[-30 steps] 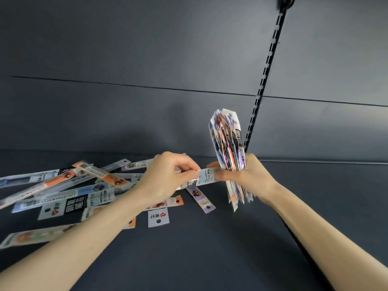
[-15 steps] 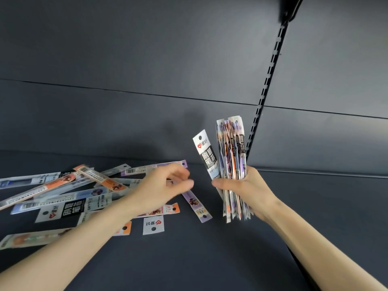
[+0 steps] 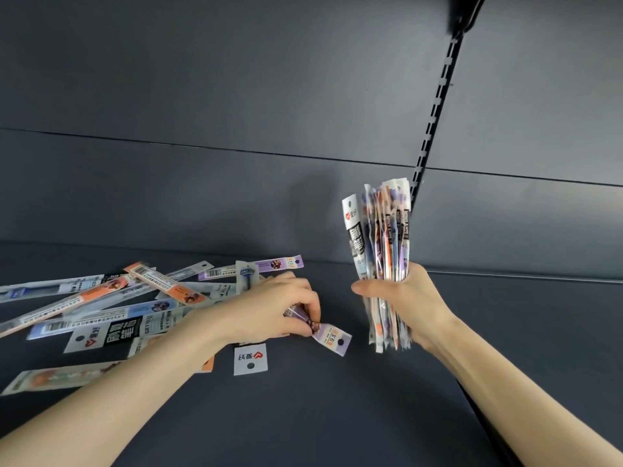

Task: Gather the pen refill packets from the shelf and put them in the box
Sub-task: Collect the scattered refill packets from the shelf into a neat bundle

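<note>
My right hand [image 3: 406, 299] grips an upright bundle of pen refill packets [image 3: 382, 237] above the dark shelf [image 3: 337, 416]. My left hand [image 3: 269, 308] is down on the shelf, its fingers pinching a purple-tagged refill packet [image 3: 332, 338] that lies flat. Several more packets lie scattered to the left, among them an orange one [image 3: 168, 286], a black-and-white one [image 3: 111, 337] and one with a white tag [image 3: 250, 358]. No box is in view.
The shelf's dark back panel [image 3: 236, 129] rises behind the packets. A slotted upright rail [image 3: 435, 119] runs up it at the right. The shelf's front right edge [image 3: 485, 426] passes under my right forearm.
My left hand let go of the black-and-white packet, which now stands in the right hand's bundle, then dropped back to the shelf and pinched the purple-tagged packet.
</note>
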Tool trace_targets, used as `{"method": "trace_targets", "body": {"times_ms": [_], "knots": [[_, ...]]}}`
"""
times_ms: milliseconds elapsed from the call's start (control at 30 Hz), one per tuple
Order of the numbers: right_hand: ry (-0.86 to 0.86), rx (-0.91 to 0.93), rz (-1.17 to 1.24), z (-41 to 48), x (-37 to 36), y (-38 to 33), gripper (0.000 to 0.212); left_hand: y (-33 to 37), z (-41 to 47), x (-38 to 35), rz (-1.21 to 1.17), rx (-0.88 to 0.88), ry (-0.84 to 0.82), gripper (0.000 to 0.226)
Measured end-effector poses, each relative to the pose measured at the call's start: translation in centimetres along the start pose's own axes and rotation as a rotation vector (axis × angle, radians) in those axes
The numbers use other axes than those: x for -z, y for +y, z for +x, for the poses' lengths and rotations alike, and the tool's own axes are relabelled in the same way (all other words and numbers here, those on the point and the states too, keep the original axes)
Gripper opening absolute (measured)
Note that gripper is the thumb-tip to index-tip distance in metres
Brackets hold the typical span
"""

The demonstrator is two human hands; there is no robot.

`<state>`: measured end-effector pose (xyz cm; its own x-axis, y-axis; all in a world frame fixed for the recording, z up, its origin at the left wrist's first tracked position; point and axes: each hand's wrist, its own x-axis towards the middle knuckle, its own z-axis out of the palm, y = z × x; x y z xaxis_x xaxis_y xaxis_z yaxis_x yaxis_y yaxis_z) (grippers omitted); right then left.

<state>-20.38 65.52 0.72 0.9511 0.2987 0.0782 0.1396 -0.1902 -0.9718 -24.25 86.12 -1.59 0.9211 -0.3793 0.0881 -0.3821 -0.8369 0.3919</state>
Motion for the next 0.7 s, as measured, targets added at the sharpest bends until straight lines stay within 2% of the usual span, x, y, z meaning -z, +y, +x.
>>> {"method": "trace_targets", "body": {"times_ms": [100,200,300,367,433,533,700], "knots": [[0.035,0.024,0.108,0.1,0.5,0.1,0.013,-0.1,0.1,0.3,-0.092,-0.021,0.115,0.005],[0.032,0.064,0.21,-0.1,0.6,0.0,0.017,0.5,-0.2,1.8,-0.223,-0.019,0.392,0.01],[-0.067,0.125,0.241,-0.4,0.0,0.1,0.014,1.5,-0.6,3.4,-0.464,-0.041,0.643,0.01],[-0.127,0.136,0.249,-0.6,-0.8,0.1,0.024,2.1,-0.7,3.8,-0.614,-0.024,0.738,0.013],[-0.16,0.139,0.213,-0.5,-1.6,-0.1,0.035,2.5,-0.7,3.8,-0.752,0.008,0.769,0.017],[-0.199,0.124,0.175,-0.3,-2.7,-0.8,0.032,2.6,-0.7,3.4,-0.896,0.051,0.761,0.02],[-0.202,0.181,0.131,0.4,-4.4,-1.5,0.03,2.8,-0.4,2.9,-0.838,0.042,0.698,0.017]]}}
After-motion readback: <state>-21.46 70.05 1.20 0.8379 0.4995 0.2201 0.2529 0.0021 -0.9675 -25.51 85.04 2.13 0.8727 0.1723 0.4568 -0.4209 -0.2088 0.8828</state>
